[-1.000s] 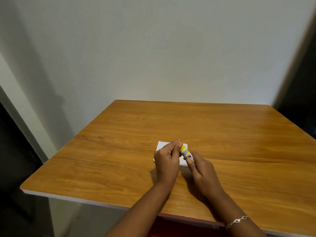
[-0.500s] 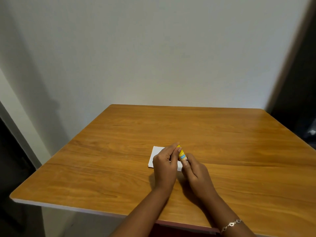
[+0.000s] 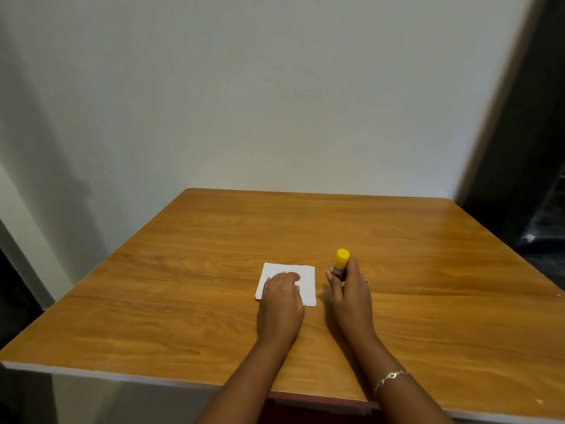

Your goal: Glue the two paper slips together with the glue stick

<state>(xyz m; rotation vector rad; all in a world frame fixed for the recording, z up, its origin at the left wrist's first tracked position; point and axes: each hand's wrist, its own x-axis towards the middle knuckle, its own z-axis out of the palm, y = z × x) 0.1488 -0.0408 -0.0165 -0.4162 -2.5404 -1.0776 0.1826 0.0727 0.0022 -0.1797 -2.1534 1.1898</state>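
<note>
A head-worn camera looks down on a wooden table [image 3: 428, 270] set against a pale wall. Near the middle of the table lie the paper slips [image 3: 305, 280], seen as one white square patch; whether two slips are stacked there cannot be told for sure. The left hand [image 3: 282, 298] rests on the paper from the 6 o'clock side, fingers laid loosely on the sheet and gripping nothing, pinning it to the wood. At 3 o'clock from the paper, just beside it, the right hand [image 3: 351, 295] wraps its fingers and thumb round the lower barrel of the glue stick [image 3: 340, 263], which is held roughly upright with its yellow cap on and pointing toward 12 o'clock. A thin bracelet [image 3: 391, 377] circles the right wrist. The paper is likely very light, thin and floppy, quick to slide or crease, so it is best held down flat rather than pinched. The glue stick looks small, light, rigid and smooth, best taken round the barrel, leaving the cap free.
</note>
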